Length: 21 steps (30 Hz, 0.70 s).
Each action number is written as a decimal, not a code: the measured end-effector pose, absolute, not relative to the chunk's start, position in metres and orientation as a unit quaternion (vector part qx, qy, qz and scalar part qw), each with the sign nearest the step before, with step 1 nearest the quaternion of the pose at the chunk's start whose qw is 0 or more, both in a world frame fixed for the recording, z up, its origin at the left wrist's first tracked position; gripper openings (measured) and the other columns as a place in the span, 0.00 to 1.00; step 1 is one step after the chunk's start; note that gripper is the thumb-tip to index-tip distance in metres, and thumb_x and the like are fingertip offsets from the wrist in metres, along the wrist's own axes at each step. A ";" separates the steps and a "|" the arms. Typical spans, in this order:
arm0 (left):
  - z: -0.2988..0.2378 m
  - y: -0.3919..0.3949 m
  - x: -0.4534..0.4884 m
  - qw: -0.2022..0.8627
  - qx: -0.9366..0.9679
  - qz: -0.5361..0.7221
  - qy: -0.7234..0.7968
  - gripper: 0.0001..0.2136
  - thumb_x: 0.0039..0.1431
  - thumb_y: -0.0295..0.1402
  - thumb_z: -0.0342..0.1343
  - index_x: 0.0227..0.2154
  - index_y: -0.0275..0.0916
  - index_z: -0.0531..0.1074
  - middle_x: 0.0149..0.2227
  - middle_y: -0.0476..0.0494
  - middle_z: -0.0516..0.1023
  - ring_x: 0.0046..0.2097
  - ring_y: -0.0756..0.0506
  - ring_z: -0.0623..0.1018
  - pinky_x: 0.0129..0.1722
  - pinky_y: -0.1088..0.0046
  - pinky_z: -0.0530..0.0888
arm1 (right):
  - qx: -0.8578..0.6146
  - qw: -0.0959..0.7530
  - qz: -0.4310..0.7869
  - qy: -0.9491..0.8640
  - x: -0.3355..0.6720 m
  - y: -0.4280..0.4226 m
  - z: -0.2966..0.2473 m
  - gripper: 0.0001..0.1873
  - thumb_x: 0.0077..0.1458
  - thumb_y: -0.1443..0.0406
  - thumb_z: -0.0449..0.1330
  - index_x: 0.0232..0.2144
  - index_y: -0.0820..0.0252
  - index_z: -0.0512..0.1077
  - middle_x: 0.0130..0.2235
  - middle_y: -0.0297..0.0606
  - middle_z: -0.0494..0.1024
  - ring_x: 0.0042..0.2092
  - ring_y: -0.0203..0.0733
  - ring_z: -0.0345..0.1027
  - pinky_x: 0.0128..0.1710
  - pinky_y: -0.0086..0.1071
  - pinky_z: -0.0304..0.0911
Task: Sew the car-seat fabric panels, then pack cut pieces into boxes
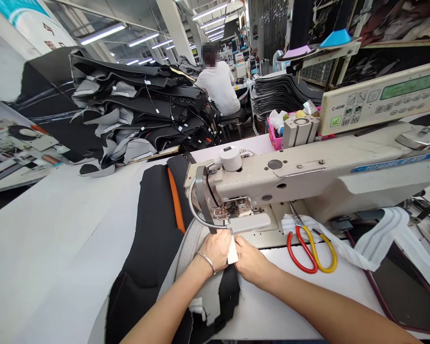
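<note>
Head view: cloth [152,215] runs near-to-far, left of machine [258,177]; left hand [217,249] nearer it than right hand [250,260]; 2 hands curled, can't tell grip.

- The control panel [383,98] reads "C-60M", with buttons [379,109] "P" and "S".
- The blue strip [397,163] on the sewing machine [329,155] reads "HIGHLEAD".
- The banner [36,28] carries Chinese characters, not clearly legible.

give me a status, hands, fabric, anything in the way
Left hand on fabric, right hand close by, white tag between them. Fabric partly under machine head. Scissors to the right, off the fabric.
</note>
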State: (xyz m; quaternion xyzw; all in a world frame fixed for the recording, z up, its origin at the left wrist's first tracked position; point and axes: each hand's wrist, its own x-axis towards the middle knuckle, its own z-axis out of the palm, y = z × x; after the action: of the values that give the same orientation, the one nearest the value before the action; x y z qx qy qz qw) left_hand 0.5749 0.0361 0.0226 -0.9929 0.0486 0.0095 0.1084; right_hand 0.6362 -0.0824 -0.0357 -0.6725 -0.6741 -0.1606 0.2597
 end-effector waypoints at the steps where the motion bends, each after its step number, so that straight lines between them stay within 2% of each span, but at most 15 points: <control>1: 0.025 0.035 0.576 0.107 -0.993 0.008 0.042 0.07 0.44 0.28 0.47 0.26 0.33 0.67 0.27 0.40 0.69 0.31 0.43 0.69 0.28 0.66 0.69 | -0.676 0.267 -0.159 -0.669 0.639 -0.081 -0.037 0.07 0.50 0.70 0.53 0.23 0.63 0.70 0.35 0.41 0.71 0.40 0.43 0.59 0.44 0.37 0.58; 4: 0.034 0.030 0.572 0.085 -0.996 -0.006 0.028 0.08 0.44 0.27 0.45 0.27 0.33 0.68 0.29 0.39 0.71 0.33 0.43 0.69 0.31 0.65 0.70 | -0.685 0.285 -0.149 -0.654 0.644 -0.079 -0.040 0.07 0.51 0.70 0.53 0.25 0.63 0.70 0.36 0.40 0.70 0.40 0.41 0.59 0.43 0.36 0.58; 7: 0.049 0.022 0.547 0.043 -0.998 -0.007 0.045 0.15 0.40 0.24 0.45 0.34 0.34 0.68 0.38 0.38 0.71 0.41 0.43 0.68 0.41 0.63 0.68 | -0.696 0.285 -0.159 -0.640 0.643 -0.081 -0.038 0.09 0.53 0.70 0.50 0.34 0.65 0.69 0.41 0.43 0.69 0.44 0.42 0.57 0.47 0.37 0.56; 10: 0.059 0.016 0.507 0.060 -0.996 0.032 0.049 0.27 0.32 0.25 0.48 0.44 0.37 0.63 0.51 0.39 0.63 0.51 0.39 0.61 0.51 0.57 0.60 | -0.706 0.232 -0.185 -0.643 0.631 -0.091 -0.030 0.10 0.52 0.72 0.50 0.36 0.70 0.69 0.42 0.49 0.68 0.48 0.45 0.55 0.49 0.39 0.53; 12: 0.059 0.015 0.483 0.120 -0.991 0.036 0.047 0.31 0.33 0.27 0.50 0.48 0.41 0.60 0.56 0.42 0.57 0.55 0.38 0.56 0.53 0.55 0.56 | -0.711 0.170 -0.187 -0.656 0.617 -0.102 -0.022 0.09 0.50 0.73 0.51 0.32 0.73 0.69 0.37 0.52 0.69 0.46 0.49 0.57 0.48 0.42 0.52; 15: 0.052 0.019 0.463 0.214 -0.975 -0.034 0.040 0.24 0.44 0.25 0.47 0.48 0.45 0.61 0.53 0.46 0.62 0.51 0.43 0.62 0.48 0.62 0.60 | -0.705 0.109 -0.158 -0.683 0.598 -0.120 -0.012 0.10 0.47 0.72 0.53 0.33 0.74 0.69 0.32 0.50 0.68 0.40 0.49 0.59 0.41 0.43 0.55; 17: 0.050 0.022 0.462 0.234 -0.966 -0.095 0.051 0.20 0.48 0.22 0.42 0.44 0.42 0.65 0.47 0.46 0.69 0.44 0.45 0.67 0.42 0.67 0.65 | -0.697 0.100 -0.133 -0.698 0.591 -0.127 -0.007 0.10 0.46 0.71 0.53 0.33 0.73 0.69 0.32 0.48 0.67 0.39 0.48 0.59 0.35 0.40 0.57; 19: 0.049 0.020 0.466 0.194 -0.969 -0.131 0.077 0.19 0.48 0.19 0.40 0.42 0.38 0.66 0.41 0.45 0.73 0.39 0.48 0.69 0.38 0.71 0.67 | -0.699 0.107 -0.115 -0.698 0.589 -0.131 -0.004 0.09 0.46 0.71 0.53 0.32 0.71 0.69 0.32 0.47 0.66 0.39 0.47 0.58 0.30 0.38 0.57; 21: 0.049 0.014 0.472 0.116 -0.979 -0.139 0.089 0.19 0.48 0.18 0.40 0.40 0.37 0.67 0.37 0.45 0.74 0.35 0.49 0.69 0.37 0.74 0.69 | -0.710 0.126 -0.114 -0.683 0.589 -0.131 -0.002 0.11 0.46 0.70 0.53 0.34 0.69 0.69 0.37 0.48 0.65 0.42 0.48 0.57 0.30 0.39 0.58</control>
State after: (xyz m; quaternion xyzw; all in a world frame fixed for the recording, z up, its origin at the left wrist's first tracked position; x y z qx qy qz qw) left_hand 0.4717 0.0139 0.0487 -0.9795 0.0893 -0.1387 0.1158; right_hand 0.5887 -0.1313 -0.0019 -0.7103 -0.6831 -0.1138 0.1261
